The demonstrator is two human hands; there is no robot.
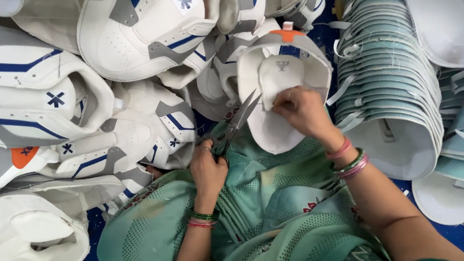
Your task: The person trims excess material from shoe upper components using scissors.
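We close our left hand (209,170) on the scissors (236,124), our right hand (301,109) pinching the light, floppy shoe upper (281,76) at its tongue edge.

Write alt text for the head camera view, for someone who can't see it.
Seen from above, a person's left hand works scissors at a white shoe upper that the right hand presses on their green-clad lap. Finished white, grey and blue uppers are heaped to the left, and stacked pale teal pieces stand to the right.
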